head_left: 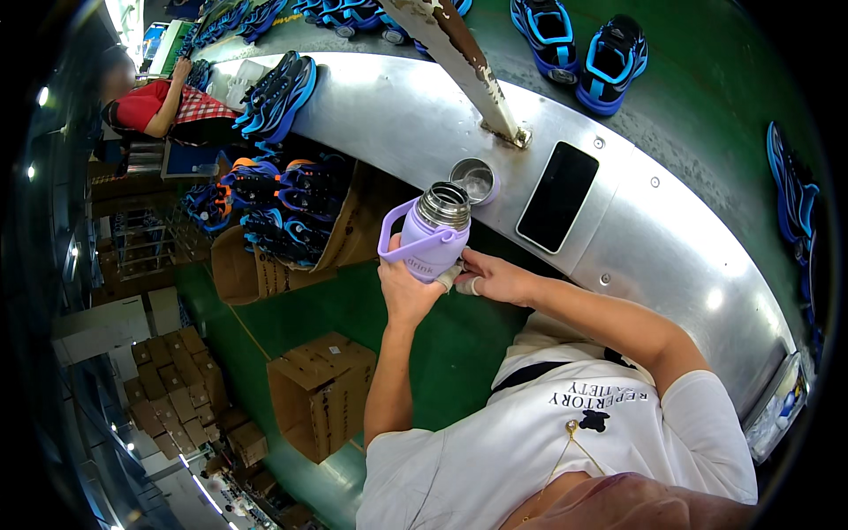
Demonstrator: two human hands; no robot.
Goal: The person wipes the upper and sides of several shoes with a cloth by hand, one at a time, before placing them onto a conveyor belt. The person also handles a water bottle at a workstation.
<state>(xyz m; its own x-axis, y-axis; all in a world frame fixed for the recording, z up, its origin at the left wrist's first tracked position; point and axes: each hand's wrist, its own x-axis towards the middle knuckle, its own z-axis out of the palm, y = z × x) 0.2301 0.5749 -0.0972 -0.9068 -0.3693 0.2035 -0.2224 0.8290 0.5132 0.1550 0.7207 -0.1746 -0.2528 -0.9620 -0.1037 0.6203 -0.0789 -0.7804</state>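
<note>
My left hand (409, 287) is wrapped round a lilac insulated bottle (433, 250) with a carry loop. The bottle tilts slightly, and its steel mouth is uncovered. Close to its lower right side, my right hand (499, 279) has its fingers curled in by the left thumb; what they grip, if anything, is hidden. Pale wraps cover a finger or thumb on each hand. Just behind the bottle, a lilac cup-shaped lid (478, 179) with a steel inside rests on the metal bench (609, 208). A dark-screened phone (558, 196) lies right of the lid.
Blue-and-black sneakers (611, 64) stand on the green surface beyond the bench, near a worn metal post (468, 66). More shoes fill a cardboard box (344, 221) at left. An open carton (320, 397) sits on the floor. A co-worker in red (150, 110) is far left.
</note>
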